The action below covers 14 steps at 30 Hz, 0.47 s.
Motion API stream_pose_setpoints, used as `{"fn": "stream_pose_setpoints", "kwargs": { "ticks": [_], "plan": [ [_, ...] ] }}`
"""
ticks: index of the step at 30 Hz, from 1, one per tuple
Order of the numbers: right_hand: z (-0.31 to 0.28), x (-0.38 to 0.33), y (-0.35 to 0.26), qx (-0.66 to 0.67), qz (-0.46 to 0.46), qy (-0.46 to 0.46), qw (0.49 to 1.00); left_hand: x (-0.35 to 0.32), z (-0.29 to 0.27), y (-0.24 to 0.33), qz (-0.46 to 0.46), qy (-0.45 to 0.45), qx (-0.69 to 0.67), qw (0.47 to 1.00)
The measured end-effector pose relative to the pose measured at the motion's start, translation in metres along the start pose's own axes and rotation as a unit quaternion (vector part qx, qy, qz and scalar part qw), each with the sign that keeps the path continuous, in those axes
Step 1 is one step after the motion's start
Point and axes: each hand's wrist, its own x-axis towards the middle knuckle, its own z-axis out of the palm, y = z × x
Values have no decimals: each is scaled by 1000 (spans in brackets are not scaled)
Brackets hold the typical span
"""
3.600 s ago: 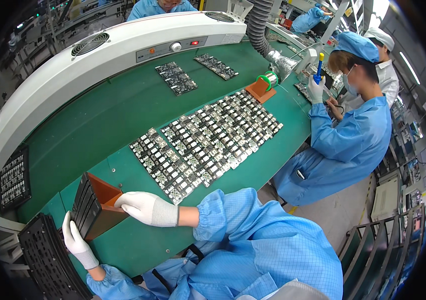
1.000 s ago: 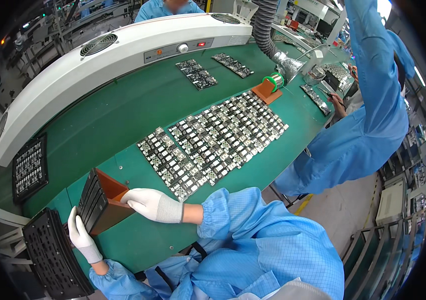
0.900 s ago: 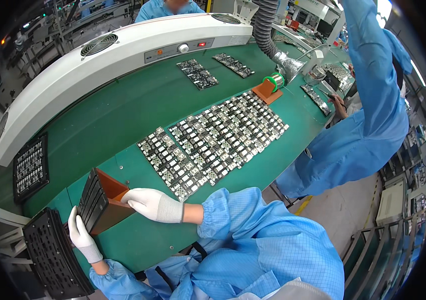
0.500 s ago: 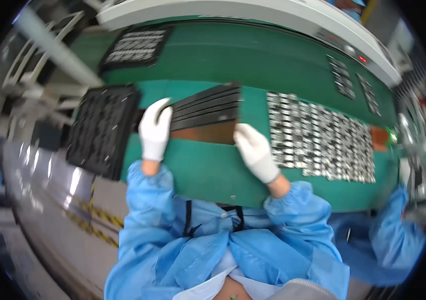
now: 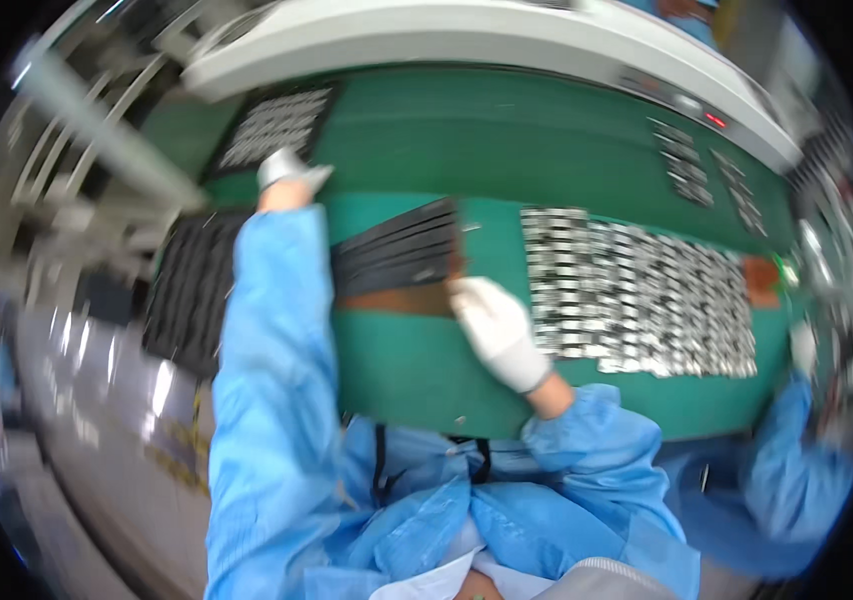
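Note:
My left hand (image 5: pixel 290 172), white-gloved, reaches out to the near edge of a black tray (image 5: pixel 323 108) that holds rows of small silvery parts. Its thumb sticks out to the right; the other fingers are hidden or blurred, so its grip does not show. My right hand (image 5: pixel 499 335), also gloved, has its fingers closed at the right edge of a brown board (image 5: pixel 402 300). Long black strips (image 5: pixel 397 248) lie fanned out on that board. Beneath my left sleeve, a stack of black trays (image 5: pixel 192 290) is partly hidden.
Many rows of small silvery parts (image 5: pixel 637 295) cover the green mat to the right. Two more short rows (image 5: pixel 683 165) lie on the green belt behind, under a white machine housing (image 5: pixel 507 45). A co-worker's blue sleeve (image 5: pixel 782 450) shows at the right.
My left hand has left the upper left side of the strips and moved away and left to the far tray. My right hand stays at the board's right edge.

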Motion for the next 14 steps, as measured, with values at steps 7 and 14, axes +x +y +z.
{"fn": "stream_pose_setpoints", "kwargs": {
  "ticks": [7, 14],
  "plan": [
    [1, -1, -11, 55, 96, -5, 994, 126, 85, -17, -85, -251, 103, 959],
    [1, 0, -6, 80, 168, -56, 981, 125, 99, -39, -549, 39, -713, 435]
  ]
}}
